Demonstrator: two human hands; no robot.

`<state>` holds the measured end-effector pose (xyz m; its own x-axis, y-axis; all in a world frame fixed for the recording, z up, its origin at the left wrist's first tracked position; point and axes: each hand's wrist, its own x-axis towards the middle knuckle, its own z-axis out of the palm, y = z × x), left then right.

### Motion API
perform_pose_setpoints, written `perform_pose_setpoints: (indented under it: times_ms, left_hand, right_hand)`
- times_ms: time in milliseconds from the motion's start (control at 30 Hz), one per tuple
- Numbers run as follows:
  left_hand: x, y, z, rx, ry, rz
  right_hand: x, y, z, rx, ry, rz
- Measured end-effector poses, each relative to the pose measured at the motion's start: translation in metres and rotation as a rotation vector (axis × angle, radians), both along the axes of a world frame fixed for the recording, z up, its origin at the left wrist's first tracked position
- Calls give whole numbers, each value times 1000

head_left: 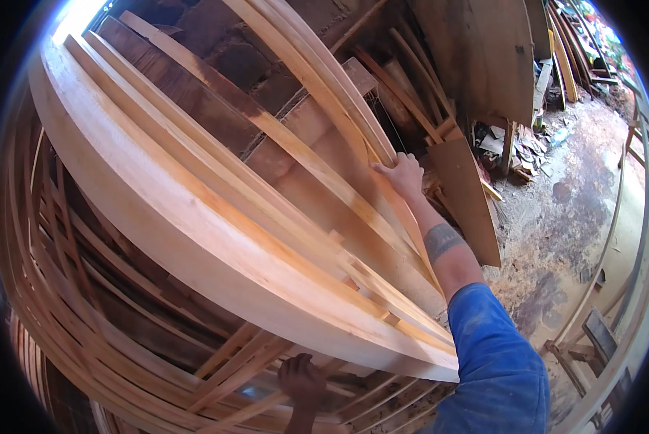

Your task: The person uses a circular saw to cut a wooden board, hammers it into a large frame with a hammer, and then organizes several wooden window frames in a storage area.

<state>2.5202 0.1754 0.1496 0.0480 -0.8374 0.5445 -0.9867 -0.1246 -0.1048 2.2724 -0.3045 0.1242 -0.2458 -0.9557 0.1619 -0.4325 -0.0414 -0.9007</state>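
Note:
My right hand (401, 176) grips a long, light wooden plank (339, 87) that runs up toward the top middle, with my fingers over its edge. My left hand (300, 377) is in shadow at the lower middle, fingers curled, just below a thick pale timber (194, 239); what it holds I cannot make out. Between my hands lie more long planks (317, 188), laid lengthwise diagonally and side by side, one of them with a dark stained stretch.
Dark stacked strips and slats (78, 267) fill the left side. Leaning panels (469, 202) and loose boards (567, 65) stand at upper right, beside scrap pieces (512, 148) on a dusty floor (534, 224). Wooden frames (592, 354) line the right edge.

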Motion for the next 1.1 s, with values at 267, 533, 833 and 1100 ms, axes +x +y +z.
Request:
perform_pose_setpoints:
  times_ms: [267, 533, 833, 1100]
  left_hand:
    - [-3, 5, -3, 34, 18, 45]
    - [-3, -6, -4, -55, -73, -10]
    - [12, 3, -3, 21, -106, 14]
    - [7, 8, -12, -23, -28, 10]
  right_hand:
    - [21, 27, 5, -63, -102, 280]
    - [79, 62, -1, -211, -55, 307]
    - [99, 32, -9, -80, -214, 588]
    - [61, 57, 0, -106, -231, 659]
